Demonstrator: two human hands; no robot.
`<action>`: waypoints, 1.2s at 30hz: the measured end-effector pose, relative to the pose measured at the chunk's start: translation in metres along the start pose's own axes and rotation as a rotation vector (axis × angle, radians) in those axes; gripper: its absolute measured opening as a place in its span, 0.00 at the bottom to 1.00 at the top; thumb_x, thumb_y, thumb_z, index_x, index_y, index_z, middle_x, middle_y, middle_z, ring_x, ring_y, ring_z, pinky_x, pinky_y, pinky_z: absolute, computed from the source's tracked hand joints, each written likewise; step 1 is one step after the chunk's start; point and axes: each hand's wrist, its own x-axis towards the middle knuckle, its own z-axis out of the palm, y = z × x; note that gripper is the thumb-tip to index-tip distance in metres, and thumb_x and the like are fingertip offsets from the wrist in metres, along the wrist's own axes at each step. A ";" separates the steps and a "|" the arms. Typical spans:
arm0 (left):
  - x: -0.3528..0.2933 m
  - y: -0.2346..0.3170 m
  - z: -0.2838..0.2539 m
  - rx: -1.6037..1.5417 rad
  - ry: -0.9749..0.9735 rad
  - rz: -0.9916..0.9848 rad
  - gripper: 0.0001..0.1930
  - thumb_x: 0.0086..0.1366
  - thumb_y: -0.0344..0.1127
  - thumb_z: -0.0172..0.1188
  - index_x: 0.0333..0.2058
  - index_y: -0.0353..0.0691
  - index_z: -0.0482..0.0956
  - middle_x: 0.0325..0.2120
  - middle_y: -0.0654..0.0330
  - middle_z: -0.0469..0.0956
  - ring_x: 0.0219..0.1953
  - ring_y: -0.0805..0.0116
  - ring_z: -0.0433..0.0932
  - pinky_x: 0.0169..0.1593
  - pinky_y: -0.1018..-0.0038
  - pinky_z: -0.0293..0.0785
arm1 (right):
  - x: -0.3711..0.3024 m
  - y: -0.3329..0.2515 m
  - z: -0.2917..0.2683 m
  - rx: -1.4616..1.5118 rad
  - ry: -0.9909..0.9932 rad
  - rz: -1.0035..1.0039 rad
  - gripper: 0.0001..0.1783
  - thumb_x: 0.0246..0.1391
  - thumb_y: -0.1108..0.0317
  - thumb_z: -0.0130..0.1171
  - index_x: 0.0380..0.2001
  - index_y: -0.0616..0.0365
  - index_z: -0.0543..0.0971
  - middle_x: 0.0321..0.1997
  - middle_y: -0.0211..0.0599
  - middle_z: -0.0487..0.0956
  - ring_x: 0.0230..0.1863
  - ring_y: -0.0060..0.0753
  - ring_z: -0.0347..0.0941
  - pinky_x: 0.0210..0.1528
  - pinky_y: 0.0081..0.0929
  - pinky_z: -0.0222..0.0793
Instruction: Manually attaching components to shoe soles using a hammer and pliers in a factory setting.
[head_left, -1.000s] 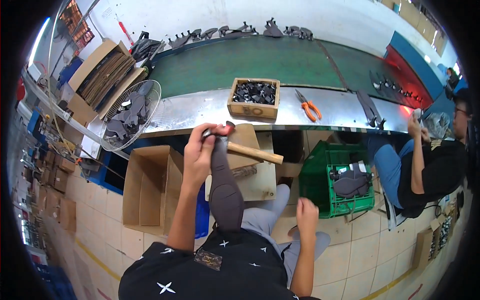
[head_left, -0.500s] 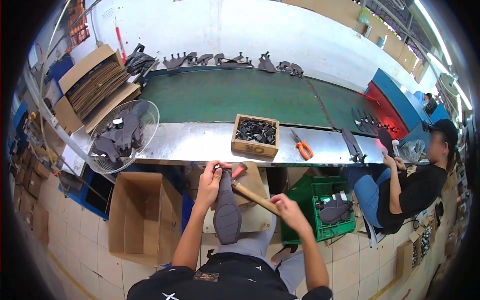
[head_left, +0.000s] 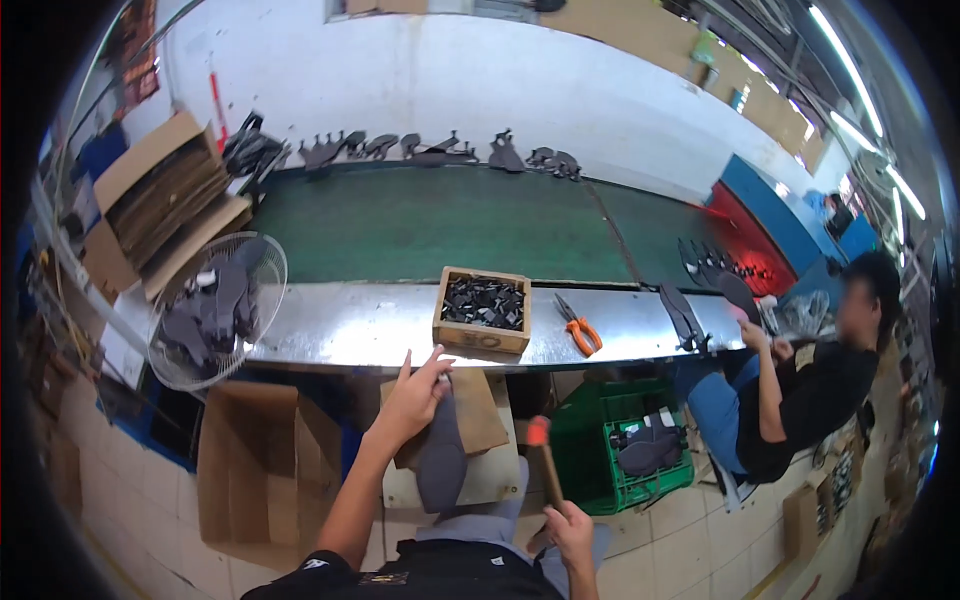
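My left hand (head_left: 408, 402) is at the far, narrow end of a dark grey shoe sole (head_left: 441, 474), its thumb and some fingers gripping that end while other fingers point up. A small shiny spot shows by the thumb. The sole lies lengthwise over a cardboard-topped block (head_left: 480, 410) on a pale stool (head_left: 508, 484) in front of me. To the right, my right hand (head_left: 570, 535) is closed round the wooden handle of a hammer (head_left: 551, 473). Its orange-red head stands upright, apart from the sole.
On the metal ledge are a wooden box (head_left: 484, 338) of small black parts, orange-handled pliers (head_left: 580, 332) and a wire basket (head_left: 160, 365) of soles. Beyond runs a green conveyor belt (head_left: 430, 225). A green crate (head_left: 570, 440) and a carton (head_left: 245, 470) flank me. A co-worker (head_left: 830, 400) sits right.
My right hand has drawn the hammer back from the sole's far end, toward me, and turned its head up. Some left fingers have lifted. The view has shifted a little.
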 end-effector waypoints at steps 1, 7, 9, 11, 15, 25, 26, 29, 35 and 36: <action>0.004 0.001 0.001 0.006 -0.015 0.026 0.17 0.72 0.34 0.52 0.57 0.38 0.69 0.53 0.50 0.77 0.65 0.43 0.66 0.72 0.45 0.44 | -0.013 0.002 -0.012 0.121 0.001 0.043 0.10 0.58 0.66 0.64 0.36 0.62 0.76 0.21 0.27 0.73 0.20 0.21 0.69 0.22 0.19 0.64; 0.102 0.021 0.025 0.139 0.059 0.183 0.25 0.58 0.36 0.67 0.55 0.42 0.73 0.56 0.57 0.74 0.63 0.55 0.67 0.62 0.56 0.64 | -0.072 -0.010 -0.041 0.479 -0.081 -0.208 0.10 0.57 0.71 0.61 0.39 0.65 0.75 0.20 0.32 0.71 0.20 0.25 0.69 0.20 0.21 0.65; 0.144 0.020 0.028 0.578 0.088 0.472 0.22 0.52 0.32 0.67 0.49 0.44 0.78 0.47 0.59 0.78 0.54 0.61 0.74 0.55 0.63 0.69 | -0.041 -0.024 -0.018 0.441 0.002 -0.117 0.14 0.56 0.69 0.65 0.40 0.63 0.74 0.20 0.33 0.71 0.16 0.25 0.68 0.19 0.22 0.64; 0.178 0.021 0.038 0.748 -0.266 0.519 0.16 0.50 0.29 0.66 0.40 0.46 0.81 0.40 0.61 0.81 0.50 0.62 0.77 0.54 0.64 0.70 | -0.021 -0.037 0.003 0.514 -0.055 -0.096 0.08 0.63 0.70 0.59 0.38 0.63 0.73 0.14 0.25 0.62 0.10 0.18 0.56 0.13 0.22 0.56; 0.215 -0.012 0.049 0.814 -0.355 0.722 0.10 0.52 0.29 0.64 0.36 0.47 0.83 0.36 0.63 0.82 0.45 0.63 0.79 0.52 0.66 0.72 | -0.015 -0.031 0.004 0.545 -0.061 -0.127 0.09 0.62 0.68 0.60 0.38 0.65 0.75 0.15 0.27 0.66 0.10 0.18 0.57 0.12 0.21 0.56; 0.211 -0.016 0.062 0.478 -0.426 0.598 0.05 0.58 0.30 0.62 0.33 0.38 0.83 0.35 0.54 0.80 0.43 0.52 0.80 0.46 0.61 0.78 | 0.020 -0.098 -0.002 0.411 -0.139 -0.355 0.12 0.68 0.68 0.53 0.43 0.68 0.78 0.13 0.25 0.65 0.11 0.14 0.56 0.13 0.17 0.52; 0.213 -0.018 0.064 0.480 -0.424 0.602 0.05 0.58 0.30 0.62 0.33 0.38 0.83 0.35 0.54 0.80 0.43 0.52 0.80 0.46 0.61 0.78 | 0.022 -0.102 0.001 0.391 -0.131 -0.384 0.13 0.68 0.67 0.54 0.43 0.69 0.79 0.13 0.24 0.65 0.11 0.14 0.56 0.13 0.17 0.52; 0.223 -0.023 0.067 0.601 -0.487 0.568 0.06 0.56 0.28 0.62 0.32 0.37 0.84 0.34 0.51 0.82 0.39 0.49 0.82 0.43 0.59 0.79 | 0.020 -0.106 0.011 0.296 -0.094 -0.595 0.12 0.67 0.67 0.55 0.40 0.68 0.79 0.13 0.23 0.62 0.11 0.14 0.53 0.14 0.17 0.52; 0.227 -0.018 0.037 0.048 -0.380 0.334 0.10 0.55 0.26 0.64 0.37 0.35 0.86 0.36 0.48 0.83 0.35 0.52 0.83 0.41 0.65 0.79 | 0.020 -0.107 0.011 0.005 0.012 -0.766 0.14 0.68 0.66 0.54 0.48 0.66 0.77 0.16 0.24 0.67 0.14 0.12 0.56 0.17 0.17 0.52; 0.215 -0.001 0.031 -0.116 -0.290 0.294 0.09 0.59 0.26 0.65 0.39 0.33 0.85 0.36 0.50 0.84 0.35 0.58 0.85 0.42 0.69 0.81 | 0.018 -0.115 0.014 0.028 -0.006 -0.687 0.15 0.68 0.66 0.54 0.51 0.66 0.77 0.18 0.26 0.70 0.14 0.12 0.56 0.17 0.16 0.52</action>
